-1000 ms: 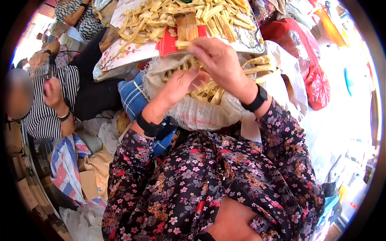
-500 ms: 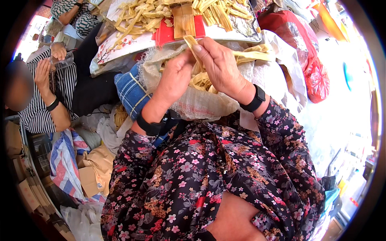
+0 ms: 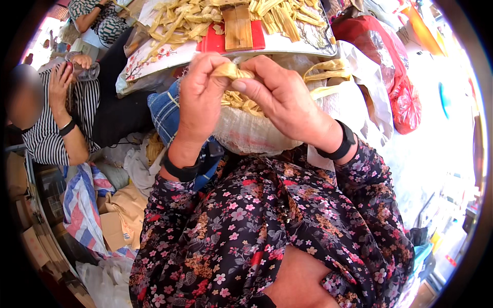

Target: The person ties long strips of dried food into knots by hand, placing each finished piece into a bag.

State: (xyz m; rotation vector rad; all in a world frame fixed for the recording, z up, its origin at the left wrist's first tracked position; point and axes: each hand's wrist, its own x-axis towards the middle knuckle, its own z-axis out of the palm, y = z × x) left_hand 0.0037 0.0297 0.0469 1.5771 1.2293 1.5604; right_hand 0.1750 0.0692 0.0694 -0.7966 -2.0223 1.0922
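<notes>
A pale yellow, flat, pliable strip (image 3: pixel 232 71) is folded between the fingers of both hands, above an open woven sack (image 3: pixel 257 132). My left hand (image 3: pixel 197 97) pinches its left part, with the fingertips curled over. On the other side, my right hand (image 3: pixel 282 97) grips it with thumb and bent fingers. More yellow strips (image 3: pixel 241 103) lie in the sack's mouth below, partly hidden by my hands. Several longer strips (image 3: pixel 328 69) rest over the sack's right side.
Beyond the sack, a patterned tray table (image 3: pixel 149 64) bears piled yellow strips (image 3: pixel 179 20), a wooden block (image 3: pixel 238 28) and a red sheet (image 3: pixel 256 37). At left, a person in stripes (image 3: pixel 43 138) holds a clear bottle (image 3: pixel 88 73). Red bags (image 3: pixel 403 102) stand at right.
My hands have moved apart and slightly toward me. The strip, upright before, is now bent over into a fold between them. The person at left has shifted their hands on the bottle.
</notes>
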